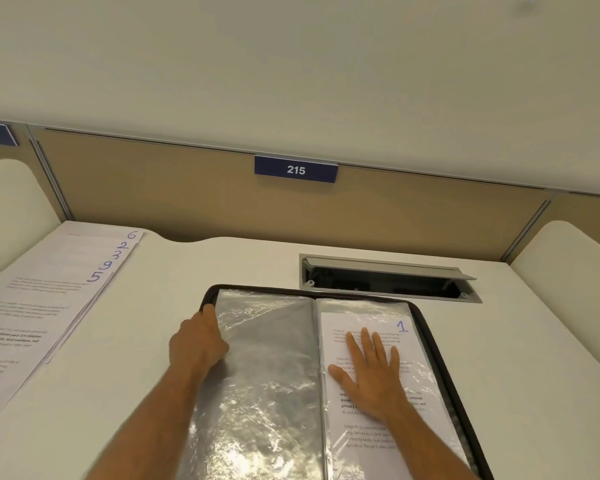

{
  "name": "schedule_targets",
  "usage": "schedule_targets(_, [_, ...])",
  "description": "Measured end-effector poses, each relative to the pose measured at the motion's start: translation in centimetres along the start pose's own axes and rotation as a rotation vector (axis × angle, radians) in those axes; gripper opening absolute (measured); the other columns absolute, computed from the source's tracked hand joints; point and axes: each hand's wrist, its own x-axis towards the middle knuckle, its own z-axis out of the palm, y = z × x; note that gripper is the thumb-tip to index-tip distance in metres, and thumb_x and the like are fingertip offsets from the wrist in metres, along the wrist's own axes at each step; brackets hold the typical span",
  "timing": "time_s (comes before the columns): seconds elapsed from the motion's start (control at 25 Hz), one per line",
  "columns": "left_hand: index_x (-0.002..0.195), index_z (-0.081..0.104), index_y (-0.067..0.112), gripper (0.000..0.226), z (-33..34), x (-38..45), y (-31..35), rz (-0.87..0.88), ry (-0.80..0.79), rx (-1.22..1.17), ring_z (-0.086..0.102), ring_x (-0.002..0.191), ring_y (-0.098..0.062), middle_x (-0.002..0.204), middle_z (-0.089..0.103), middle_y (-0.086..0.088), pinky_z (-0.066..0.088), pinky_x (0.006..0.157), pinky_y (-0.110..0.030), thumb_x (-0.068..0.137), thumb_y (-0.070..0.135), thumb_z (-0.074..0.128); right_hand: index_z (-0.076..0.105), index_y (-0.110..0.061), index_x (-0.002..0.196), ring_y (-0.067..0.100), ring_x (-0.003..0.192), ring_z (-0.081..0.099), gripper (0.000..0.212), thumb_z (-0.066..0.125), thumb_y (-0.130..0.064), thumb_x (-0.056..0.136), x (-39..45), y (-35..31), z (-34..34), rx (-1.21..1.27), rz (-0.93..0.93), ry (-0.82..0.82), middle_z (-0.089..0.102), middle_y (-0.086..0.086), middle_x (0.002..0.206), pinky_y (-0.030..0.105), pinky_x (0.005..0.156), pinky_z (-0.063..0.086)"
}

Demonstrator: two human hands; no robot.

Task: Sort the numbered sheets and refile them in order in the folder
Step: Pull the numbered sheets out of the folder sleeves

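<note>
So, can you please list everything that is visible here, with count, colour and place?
folder: one, black-edged, open at desk centre, clear sleeves
sheet 1: one, white, in the right sleeve
loose sheets: fanned stack, white, desk left; blue numbers 6, 2, 3, 9, 5 show
cable hatch: one, grey, open, behind the folder
sign 215: one, blue, on the partition
left hand: grips the left sleeve's edge
right hand: flat on sheet 1

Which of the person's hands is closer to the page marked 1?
The right hand. It lies flat on the page marked 1 in the folder. The left hand grips the empty plastic sleeve on the opposite side.
</note>
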Motion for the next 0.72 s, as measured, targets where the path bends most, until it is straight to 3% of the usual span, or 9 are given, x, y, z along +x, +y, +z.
schedule_targets(0.12, [0.132, 0.04, 0.021, 0.052, 1.0, 0.9, 1.4, 0.149, 0.159, 0.185, 0.048, 0.11, -0.023, 0.123, 0.049, 0.0, 0.039, 0.082, -0.034, 0.085, 0.032, 0.059, 0.015, -0.034, 0.157, 0.022, 0.154, 0.006, 0.096, 0.003, -0.086, 0.078, 0.6, 0.0, -0.9, 0.041, 0.028, 0.06, 0.009, -0.002, 0.167, 0.052, 0.122, 0.003])
schedule_targets(0.2, [0.139, 0.041, 0.024, 0.053, 1.7, 1.1, 3.2, 0.287, 0.185, 0.118, 0.045, 0.123, -0.023, 0.136, 0.049, 0.001, 0.039, 0.098, -0.04, 0.088, 0.031, 0.056, 0.033, -0.031, 0.151, 0.02, 0.145, 0.029, 0.072, 0.023, -0.073, 0.093, 1.8, 0.2, -2.2, 0.04, 0.034, 0.112, 0.033, -0.004, 0.158, 0.047, 0.12, 0.022])
schedule_targets(0.28, [0.145, 0.037, 0.027, 0.053, 2.6, 0.7, 6.0, 0.411, 0.142, 0.018, 0.037, 0.136, -0.021, 0.148, 0.042, 0.003, 0.031, 0.113, -0.045, 0.094, 0.034, 0.05, 0.041, -0.028, 0.144, 0.017, 0.136, 0.04, 0.051, 0.036, -0.055, 0.102, 3.5, 0.4, -3.7, 0.016, 0.035, 0.117, 0.044, -0.005, 0.149, 0.041, 0.115, 0.032])
schedule_targets(0.48, [0.152, 0.026, 0.026, 0.068, 6.2, -1.1, 12.0, 0.506, -0.016, -0.049, 0.018, 0.149, -0.02, 0.16, 0.026, 0.002, 0.012, 0.123, -0.051, 0.096, 0.064, 0.038, 0.044, -0.028, 0.142, 0.017, 0.136, 0.041, 0.04, 0.047, -0.038, 0.103, 8.4, 1.3, -5.8, 0.028, 0.061, 0.101, 0.044, -0.005, 0.149, 0.038, 0.116, 0.031])
schedule_targets(0.64, [0.158, 0.012, 0.027, 0.091, 9.2, -1.8, 13.0, 0.458, -0.062, -0.009, -0.006, 0.154, -0.024, 0.168, 0.002, -0.001, -0.012, 0.119, -0.055, 0.086, 0.08, 0.031, 0.028, -0.026, 0.155, 0.022, 0.148, 0.03, 0.061, 0.056, -0.028, 0.101, 11.0, 1.9, -6.5, -0.036, 0.042, 0.055, 0.032, -0.001, 0.161, 0.041, 0.123, 0.018])
schedule_targets(0.72, [0.159, 0.006, 0.028, 0.095, 9.7, -1.9, 13.0, 0.462, -0.034, 0.029, -0.011, 0.153, -0.025, 0.168, -0.005, -0.002, -0.018, 0.117, -0.055, 0.084, 0.084, 0.024, 0.027, -0.027, 0.156, 0.025, 0.147, 0.034, 0.064, 0.059, -0.026, 0.1, 11.7, 2.1, -6.8, -0.053, 0.055, 0.035, 0.036, 0.0, 0.16, 0.043, 0.122, 0.021])
